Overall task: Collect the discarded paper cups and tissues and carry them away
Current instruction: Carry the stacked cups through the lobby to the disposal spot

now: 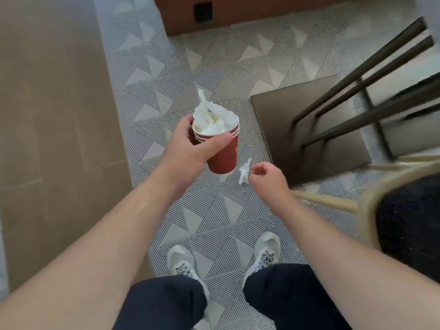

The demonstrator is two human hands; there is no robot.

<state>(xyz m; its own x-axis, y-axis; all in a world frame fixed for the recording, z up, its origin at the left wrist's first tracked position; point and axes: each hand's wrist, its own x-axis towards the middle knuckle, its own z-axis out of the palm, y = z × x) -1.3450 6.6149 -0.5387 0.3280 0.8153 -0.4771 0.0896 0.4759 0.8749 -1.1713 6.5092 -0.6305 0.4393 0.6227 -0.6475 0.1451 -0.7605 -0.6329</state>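
My left hand (190, 144) grips a stack of red paper cups (225, 156) at waist height over the patterned floor. Crumpled white tissues (213, 119) fill the top cup and stick up past its rim. Just right of the cups and a little lower, my right hand (266, 176) pinches a small scrap of white tissue (244, 173) between thumb and fingertips. Both forearms reach forward from the bottom corners of the view.
A beige table top (54, 129) runs along the left. A dark square table base (309, 134) with slanted metal legs (362, 91) stands at the right. A wooden chair (371, 206) with a dark seat sits lower right. A brown wall (238, 13) closes the far end. My shoes (181, 263) stand on the tiled floor.
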